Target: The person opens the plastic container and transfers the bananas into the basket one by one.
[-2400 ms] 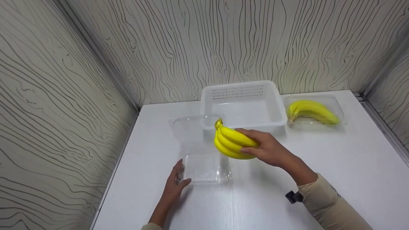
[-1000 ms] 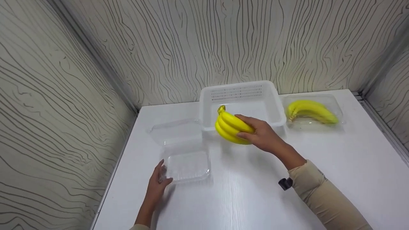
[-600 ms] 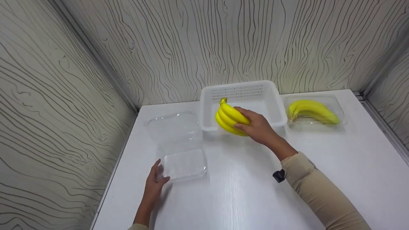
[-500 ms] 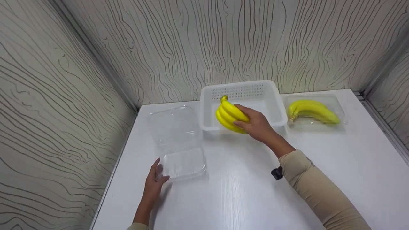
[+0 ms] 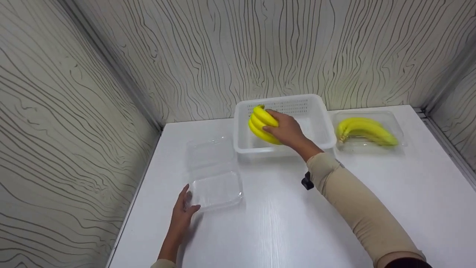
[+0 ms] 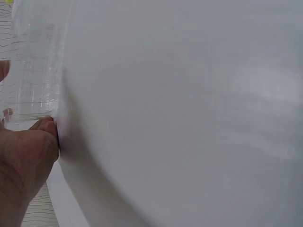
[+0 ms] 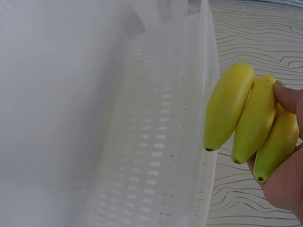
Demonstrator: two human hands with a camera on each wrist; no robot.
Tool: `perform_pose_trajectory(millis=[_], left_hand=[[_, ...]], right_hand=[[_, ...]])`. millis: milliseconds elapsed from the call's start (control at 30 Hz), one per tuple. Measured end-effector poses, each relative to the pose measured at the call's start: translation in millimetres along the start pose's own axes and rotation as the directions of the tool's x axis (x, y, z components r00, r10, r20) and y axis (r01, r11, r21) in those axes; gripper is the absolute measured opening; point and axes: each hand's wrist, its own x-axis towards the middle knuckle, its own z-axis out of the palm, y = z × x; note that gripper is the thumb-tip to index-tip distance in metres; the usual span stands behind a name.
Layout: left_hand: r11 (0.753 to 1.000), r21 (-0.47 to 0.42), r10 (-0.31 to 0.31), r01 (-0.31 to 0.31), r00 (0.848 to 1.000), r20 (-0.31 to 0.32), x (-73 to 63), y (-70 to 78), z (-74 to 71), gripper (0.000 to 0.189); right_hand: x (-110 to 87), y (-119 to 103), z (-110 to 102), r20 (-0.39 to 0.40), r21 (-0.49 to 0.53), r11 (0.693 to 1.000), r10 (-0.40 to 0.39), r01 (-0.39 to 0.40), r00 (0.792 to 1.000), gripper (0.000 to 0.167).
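My right hand (image 5: 288, 130) grips a bunch of yellow bananas (image 5: 260, 126) over the white plastic basket (image 5: 284, 150). In the right wrist view the banana tips (image 7: 225, 111) hang beside the basket's rim, with the thumb across one banana. Farther left, a clear plastic clamshell box (image 5: 217, 190) lies opened out on the table, its lid (image 5: 210, 152) folded back towards the wall. My left hand (image 5: 181, 216) holds the box's left end between thumb and fingers. In the left wrist view the left hand (image 6: 28, 156) is partly cut off by the frame edge.
Another clear box (image 5: 396, 124) with bananas (image 5: 366, 130) inside stands right of the basket, near the back. Wood-grain panels (image 5: 230, 56) enclose the white table (image 5: 275, 230) at the back and on both sides.
The right hand has carried the bananas away from beside the clear box, back over the basket. The left hand shifted the box left; its lid tilted up, then sank back.
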Motion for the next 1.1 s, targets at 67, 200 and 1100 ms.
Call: perform_pose_trajectory(millis=[67, 200, 1100], left_hand=[[1.000, 0.003, 0.003, -0.003, 1.000, 0.009, -0.1, 0.2, 0.3, 0.087], [1.000, 0.006, 0.005, -0.005, 1.000, 0.024, -0.8, 1.3, -0.9, 0.087], [1.000, 0.015, 0.002, -0.002, 1.000, 0.014, 4.9, 2.7, 1.2, 0.086]], right_hand=[[7.2, 1, 4, 0.013, -0.020, 1.000, 0.018, -0.018, 1.000, 0.067], [17.9, 8, 14, 0.042, -0.027, 0.998, 0.057, -0.055, 0.997, 0.070], [41.2, 21, 41, 0.312, -0.116, 0.982, 0.180, -0.150, 0.933, 0.070]])
